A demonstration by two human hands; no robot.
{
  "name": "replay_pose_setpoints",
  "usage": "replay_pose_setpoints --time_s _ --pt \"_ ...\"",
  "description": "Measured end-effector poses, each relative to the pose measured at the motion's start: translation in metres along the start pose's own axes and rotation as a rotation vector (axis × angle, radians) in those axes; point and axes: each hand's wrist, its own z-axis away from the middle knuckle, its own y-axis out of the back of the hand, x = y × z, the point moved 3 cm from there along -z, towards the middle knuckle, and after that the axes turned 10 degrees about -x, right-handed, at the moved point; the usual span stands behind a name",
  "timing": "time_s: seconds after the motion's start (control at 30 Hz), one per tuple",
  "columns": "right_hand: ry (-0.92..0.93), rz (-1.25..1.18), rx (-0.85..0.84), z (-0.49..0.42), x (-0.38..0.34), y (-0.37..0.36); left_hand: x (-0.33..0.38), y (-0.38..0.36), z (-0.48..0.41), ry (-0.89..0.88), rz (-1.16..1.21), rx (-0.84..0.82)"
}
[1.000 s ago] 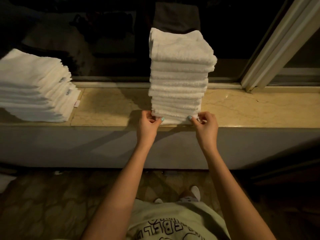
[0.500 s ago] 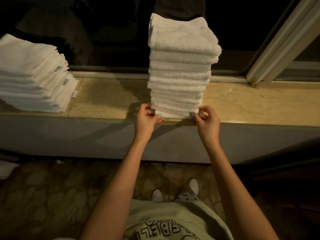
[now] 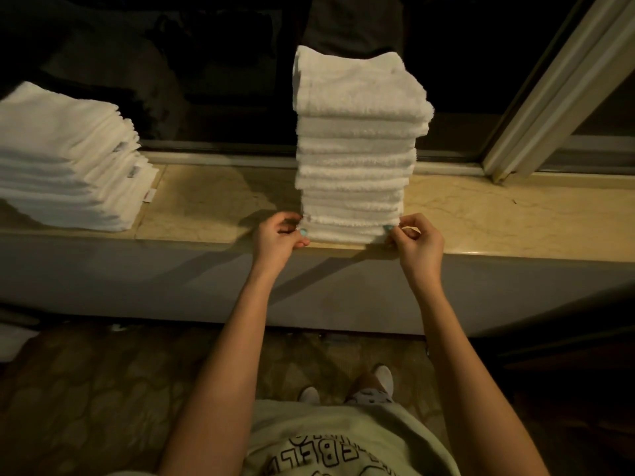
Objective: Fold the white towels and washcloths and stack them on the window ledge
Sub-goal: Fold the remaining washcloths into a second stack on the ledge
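A tall stack of folded white washcloths [image 3: 355,146] stands on the marble window ledge [image 3: 213,201], near its front edge. My left hand [image 3: 280,237] pinches the lower left corner of the stack between thumb and curled fingers. My right hand [image 3: 417,242] pinches the lower right corner the same way. A second, lower and wider pile of folded white towels [image 3: 65,159] lies on the ledge at the far left, its layers fanned out to the right.
Dark window glass [image 3: 213,63] runs behind the ledge, and a pale window frame [image 3: 556,84] slants down at the right. Below the ledge is a grey wall face [image 3: 137,280] and patterned carpet [image 3: 103,400]. A white cloth edge [image 3: 13,338] shows at the floor's left.
Both hands stay pinched on the bottom corners of the tall stack. The view has shifted slightly; the stack's base sits a little nearer the ledge's front edge.
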Motion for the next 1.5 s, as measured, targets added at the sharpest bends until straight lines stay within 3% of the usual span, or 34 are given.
replay_pose_setpoints --time_s 0.2,0.33,0.6,0.8,0.9,1.0,1.37,1.5 --pt "-0.042 0.03 0.002 -0.003 0.002 0.001 0.0 0.002 -0.001 -0.008 -0.058 0.015" --pt "0.002 0.19 -0.037 0.0 0.0 0.0 0.002 0.003 0.007 -0.085 -0.235 -0.048" --pt "-0.014 0.187 0.035 0.012 -0.008 -0.009 0.007 -0.013 0.011 -0.067 -0.038 -0.021" --pt "-0.001 0.237 0.03 0.01 -0.015 0.0 0.01 -0.006 0.009 -0.086 -0.093 -0.06" --pt "0.087 0.138 0.09 0.01 -0.024 0.001 0.022 -0.002 0.01 -0.207 -0.162 -0.014" --pt "0.076 0.039 0.006 0.005 -0.032 -0.01 0.039 -0.007 0.006 -0.317 -0.175 0.034" --pt "0.079 -0.033 0.0 -0.004 -0.032 -0.003 0.052 -0.01 0.005 -0.302 -0.142 -0.017" --pt "0.078 0.087 0.032 -0.002 -0.029 0.002 0.058 -0.006 0.006 -0.34 -0.156 0.037"
